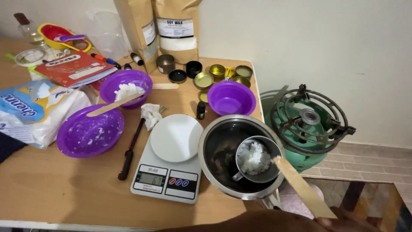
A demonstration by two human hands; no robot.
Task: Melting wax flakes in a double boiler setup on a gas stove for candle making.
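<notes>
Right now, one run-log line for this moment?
right hand: holds wooden stick | stick tip: at small metal cup of white wax | cup: inside steel pot

Wooden stirring stick: flat, pale, long; slants from bottom right up-left, its upper tip resting on the rim of the small metal cup. Lower end held at the frame's bottom edge by the right hand, only partly visible.

Small metal cup: round, steel, short handle pointing lower-left; holds a heap of white wax flakes, lumpy, unmelted. Cup sits inside the large steel pot, off-centre to the right.

Pot: dark inside, shiny rim, stands on the worktop's right edge, just beside the scale.
</notes>
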